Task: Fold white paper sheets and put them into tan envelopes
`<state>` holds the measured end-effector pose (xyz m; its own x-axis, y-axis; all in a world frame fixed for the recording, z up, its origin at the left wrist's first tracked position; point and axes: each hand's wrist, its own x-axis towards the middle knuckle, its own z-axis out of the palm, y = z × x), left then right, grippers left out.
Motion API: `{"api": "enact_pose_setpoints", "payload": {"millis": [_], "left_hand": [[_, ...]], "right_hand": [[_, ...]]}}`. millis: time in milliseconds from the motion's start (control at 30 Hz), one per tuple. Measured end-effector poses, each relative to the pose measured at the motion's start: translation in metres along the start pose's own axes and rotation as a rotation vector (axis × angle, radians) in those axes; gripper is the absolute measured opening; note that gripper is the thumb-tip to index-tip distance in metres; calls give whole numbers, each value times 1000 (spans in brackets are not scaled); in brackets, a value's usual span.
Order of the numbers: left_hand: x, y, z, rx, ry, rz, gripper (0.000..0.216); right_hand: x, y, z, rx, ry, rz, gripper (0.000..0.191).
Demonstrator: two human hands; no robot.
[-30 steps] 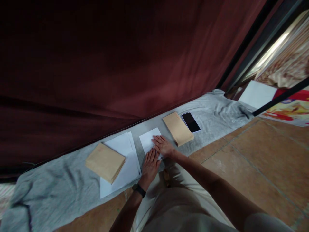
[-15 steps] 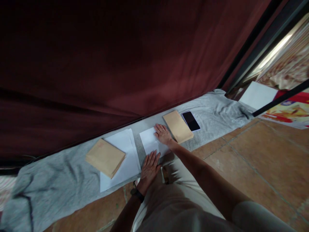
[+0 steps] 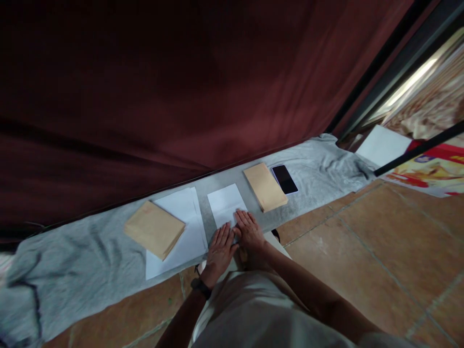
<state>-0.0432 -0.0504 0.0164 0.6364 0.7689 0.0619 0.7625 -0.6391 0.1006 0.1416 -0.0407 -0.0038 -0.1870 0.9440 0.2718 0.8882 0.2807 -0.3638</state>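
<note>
A small white sheet of paper (image 3: 225, 199), seemingly folded, lies on the grey cloth in front of me. My left hand (image 3: 221, 249) rests flat at its near left corner, fingers stretched out. My right hand (image 3: 249, 229) lies flat on its near right part, the fingers extended and close to the left thumb. To the left, a stack of brown envelopes (image 3: 155, 229) partly covers larger white sheets (image 3: 194, 232). On the right is another stack of brown envelopes (image 3: 265, 186), beside a dark-screened phone (image 3: 284, 179).
The grey cloth (image 3: 87, 266) covers a long narrow bench top. Behind it hangs a dark red curtain (image 3: 203, 96). A dark metal bar (image 3: 420, 147) crosses at the right, near a white board (image 3: 384, 145) and a colourful printed box (image 3: 438, 166). Tiled floor (image 3: 362, 241) lies below.
My right hand has slid from the far right edge of the small sheet back toward me, beside my left hand. The left hand stays at the near corner. The view has shifted slightly.
</note>
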Motion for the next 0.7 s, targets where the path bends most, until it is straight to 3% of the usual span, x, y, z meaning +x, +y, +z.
{"api": "enact_pose_setpoints", "payload": {"millis": [200,400,533,600,700], "left_hand": [[-18,-3,9,-50,68,-51,65],[-42,-3,12,-73,95,-116,69],[-46,-7,11,-244,97,-171,63],[-37,-12,8,-447,132,-284,57],[-8,-23,0,-840,248,-613,51]], "right_hand": [[-23,19,-21,-22,-17,-7,60],[-41,32,-28,11,-7,-31,62],[-50,39,-30,63,-7,-36,60],[-49,42,-31,102,-14,-30,56],[-34,43,-30,184,-15,3,51]]}}
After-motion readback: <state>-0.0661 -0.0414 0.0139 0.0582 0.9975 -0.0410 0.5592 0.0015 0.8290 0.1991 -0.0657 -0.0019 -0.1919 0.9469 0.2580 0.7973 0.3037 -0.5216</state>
